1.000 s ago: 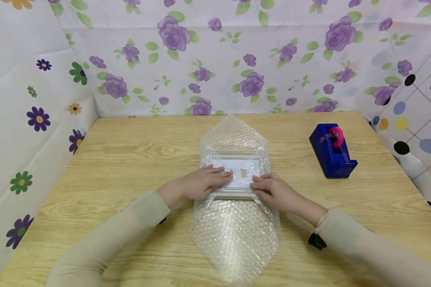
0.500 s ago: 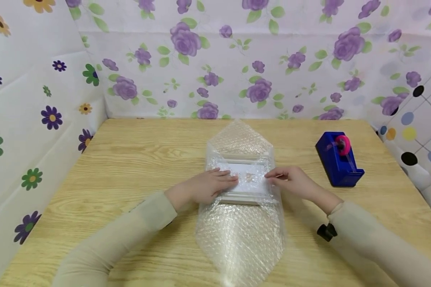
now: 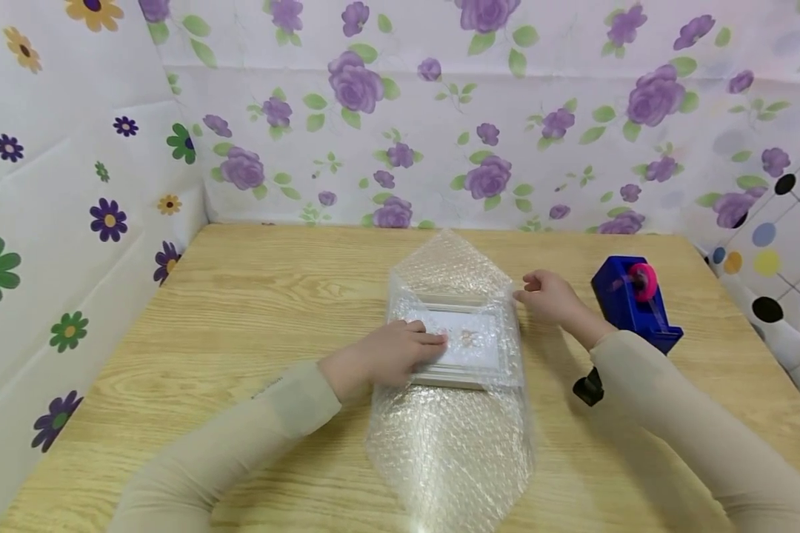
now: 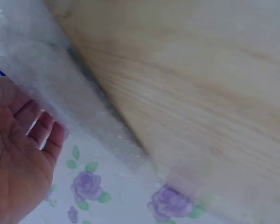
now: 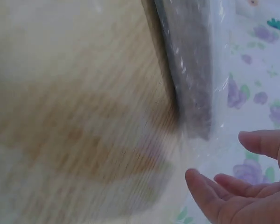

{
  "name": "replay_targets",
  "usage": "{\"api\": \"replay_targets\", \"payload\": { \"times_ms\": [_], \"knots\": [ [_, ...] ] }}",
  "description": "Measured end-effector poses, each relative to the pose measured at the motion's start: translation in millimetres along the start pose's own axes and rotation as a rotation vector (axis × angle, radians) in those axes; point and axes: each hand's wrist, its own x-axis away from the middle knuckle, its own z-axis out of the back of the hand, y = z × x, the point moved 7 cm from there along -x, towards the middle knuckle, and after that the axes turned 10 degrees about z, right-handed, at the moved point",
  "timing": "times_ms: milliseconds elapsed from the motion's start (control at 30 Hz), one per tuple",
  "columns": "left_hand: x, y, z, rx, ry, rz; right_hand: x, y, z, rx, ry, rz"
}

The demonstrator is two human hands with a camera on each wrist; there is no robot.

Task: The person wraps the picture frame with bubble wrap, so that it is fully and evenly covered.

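Observation:
A picture frame point(image 3: 483, 348) with a white inside lies face up on a sheet of bubble wrap point(image 3: 450, 444), whose side flaps are folded over it. My left hand point(image 3: 400, 352) rests on the frame's left part, fingers extended over the folded wrap. Near the upper right corner of the wrapped frame is my right hand point(image 3: 555, 302). In the right wrist view, the thumb and fingers of the right hand point(image 5: 247, 182) stand apart beside the wrapped edge point(image 5: 191, 79), holding nothing. The left wrist view shows the left hand's palm point(image 4: 18, 163) beside the wrapped side.
A blue tape dispenser point(image 3: 630, 307) with a pink-cored roll point(image 3: 643, 282) stands on the wooden table point(image 3: 273, 296), to the right of my right hand. Pointed wrap flaps spread behind and in front of the frame. Flowered cloth point(image 3: 400, 148) hangs behind the table.
My right hand has left the frame's right side and moved up to the far right corner of the wrap. The left hand stays on the frame. The head view has shifted slightly.

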Motion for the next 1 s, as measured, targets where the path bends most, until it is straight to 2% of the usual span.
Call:
{"api": "replay_targets", "payload": {
  "times_ms": [67,233,500,667,833,1000],
  "knots": [
    [-0.4,3.8,0.2,-0.028,-0.010,0.024,-7.1,1.5,-0.2,-0.012,-0.014,-0.009],
    [-1.4,12.3,0.5,-0.064,-0.039,0.081,-27.7,-1.2,0.3,-0.001,-0.073,0.037],
    [-1.2,17.6,-5.0,0.118,-0.059,0.159,-57.3,-8.8,-1.1,0.031,-0.177,0.091],
    [1.5,23.9,-8.6,0.092,-0.061,0.190,-73.0,-15.8,-6.0,0.060,-0.228,0.099],
    [7.0,29.3,-11.9,0.030,-0.091,0.254,-88.0,-27.7,-11.6,0.099,-0.216,0.085],
    [8.6,32.1,-13.1,0.022,-0.107,0.288,-98.8,-33.8,-8.3,0.084,-0.154,0.094]
  ]
}}
